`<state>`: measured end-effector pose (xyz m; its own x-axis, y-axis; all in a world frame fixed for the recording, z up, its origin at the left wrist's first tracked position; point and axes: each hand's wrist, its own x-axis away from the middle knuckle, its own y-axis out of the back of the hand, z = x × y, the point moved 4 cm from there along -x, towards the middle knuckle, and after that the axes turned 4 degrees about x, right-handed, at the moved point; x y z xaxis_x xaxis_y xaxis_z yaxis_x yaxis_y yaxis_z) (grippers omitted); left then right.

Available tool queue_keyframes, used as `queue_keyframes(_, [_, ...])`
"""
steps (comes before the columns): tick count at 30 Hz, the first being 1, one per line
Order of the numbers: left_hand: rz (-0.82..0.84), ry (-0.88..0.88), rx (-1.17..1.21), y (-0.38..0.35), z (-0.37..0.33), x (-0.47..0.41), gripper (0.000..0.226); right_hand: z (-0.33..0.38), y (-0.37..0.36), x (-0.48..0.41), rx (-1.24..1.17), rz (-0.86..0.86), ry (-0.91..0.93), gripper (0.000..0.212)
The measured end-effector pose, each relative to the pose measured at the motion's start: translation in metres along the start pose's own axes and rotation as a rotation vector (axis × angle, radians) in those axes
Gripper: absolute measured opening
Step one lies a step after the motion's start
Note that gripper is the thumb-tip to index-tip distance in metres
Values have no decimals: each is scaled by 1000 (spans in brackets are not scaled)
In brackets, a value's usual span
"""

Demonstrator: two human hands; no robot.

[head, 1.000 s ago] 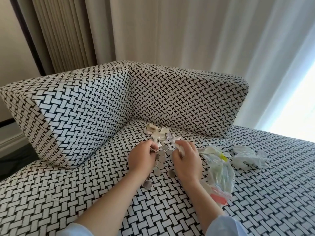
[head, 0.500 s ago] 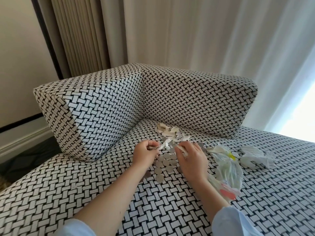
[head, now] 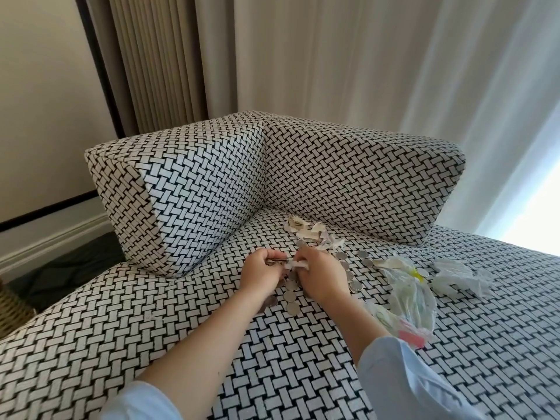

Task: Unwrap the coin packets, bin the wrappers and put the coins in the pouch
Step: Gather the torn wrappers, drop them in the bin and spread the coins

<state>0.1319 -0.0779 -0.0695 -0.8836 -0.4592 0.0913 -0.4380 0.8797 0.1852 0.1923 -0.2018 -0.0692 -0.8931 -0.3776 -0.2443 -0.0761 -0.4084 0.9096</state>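
Note:
My left hand (head: 261, 273) grips a small stack of coins (head: 274, 262) still partly in its packet. My right hand (head: 320, 274) pinches the white paper wrapper (head: 294, 264) at the stack's end, right beside the left hand. Several loose silver coins (head: 290, 296) lie on the black-and-white woven seat (head: 188, 301) under and around both hands. A heap of torn white wrappers (head: 310, 232) sits just beyond my hands, near the cushion corner. A clear plastic pouch (head: 409, 301) with a yellow and a red mark lies to the right.
A crumpled white plastic bag (head: 454, 275) lies at the far right of the seat. The patterned backrest cushions (head: 212, 183) form a corner behind the coins. Curtains (head: 303, 56) hang behind, and a wicker basket edge (head: 13, 307) shows at the left.
The view has shifted, so the seat sits further right in frame. My hands have drawn closer together, now joined on the coin packet and its wrapper.

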Motion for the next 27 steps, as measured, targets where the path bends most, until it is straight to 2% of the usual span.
queue_keyframes(3, [-19,-18,60,1,-4,4,18,-1,7,7,-176,-112,-52,9])
queue_keyframes(6, [-44,-57,132,7,-14,7,16,9,19,8,-529,-177,-146,8])
queue_keyframes(9, [-67,-62,197,25,-25,11,19,39,27,7,-795,-160,-162,13])
queue_keyframes(12, [-122,-57,233,63,-30,18,18,80,28,10,-937,-91,-148,9])
queue_keyframes(20, [-346,-57,298,205,-9,59,18,222,-6,35,-1039,128,-17,8])
queue_keyframes(27, [-545,-36,267,351,53,119,18,367,-77,92,-996,316,59,12])
